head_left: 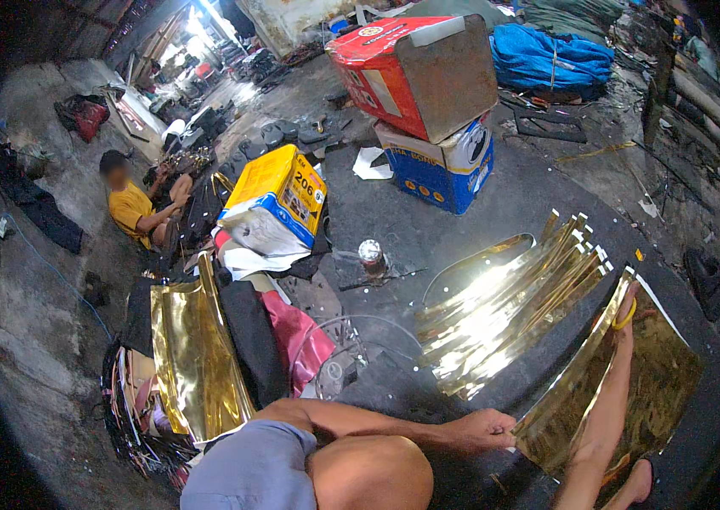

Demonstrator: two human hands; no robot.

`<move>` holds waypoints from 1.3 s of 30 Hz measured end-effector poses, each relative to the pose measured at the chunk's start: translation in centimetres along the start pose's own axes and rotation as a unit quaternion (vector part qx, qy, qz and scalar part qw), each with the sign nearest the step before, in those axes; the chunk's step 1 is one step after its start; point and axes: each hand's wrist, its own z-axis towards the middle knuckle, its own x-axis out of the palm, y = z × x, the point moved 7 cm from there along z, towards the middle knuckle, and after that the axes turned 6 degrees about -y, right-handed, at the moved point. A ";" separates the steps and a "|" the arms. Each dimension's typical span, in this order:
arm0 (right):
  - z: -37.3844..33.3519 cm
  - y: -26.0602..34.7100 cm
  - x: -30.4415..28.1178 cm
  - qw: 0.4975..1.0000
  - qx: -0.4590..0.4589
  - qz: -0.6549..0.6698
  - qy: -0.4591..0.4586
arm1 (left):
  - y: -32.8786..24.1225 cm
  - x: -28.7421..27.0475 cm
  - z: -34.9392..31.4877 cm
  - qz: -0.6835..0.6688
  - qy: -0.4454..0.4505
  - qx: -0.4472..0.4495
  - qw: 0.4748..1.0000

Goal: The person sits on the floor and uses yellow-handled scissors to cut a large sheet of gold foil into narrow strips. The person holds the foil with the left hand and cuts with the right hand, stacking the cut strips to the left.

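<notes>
My left hand is closed in a fist on the near corner of a shiny gold sheet. A long strip runs along the sheet's left side, from that fist to the far edge. My right arm reaches across the sheet, and my right hand is at the strip's far end. Its fingers look closed. A yellow loop shows at this hand; whether it is a tool handle or a band I cannot tell. Left of the sheet lies a fanned pile of gold strips with white ends.
More gold sheeting drapes at my left, beside pink cloth. A small jar stands mid-floor. Ahead are a yellow box and a red tin stacked on a blue box. A person in yellow sits far left.
</notes>
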 end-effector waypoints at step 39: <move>-41.1 -15.4 -5.8 0.959 0.268 -0.046 -0.085 | 14.2 1.1 9.1 -0.046 -0.212 -0.206 0.954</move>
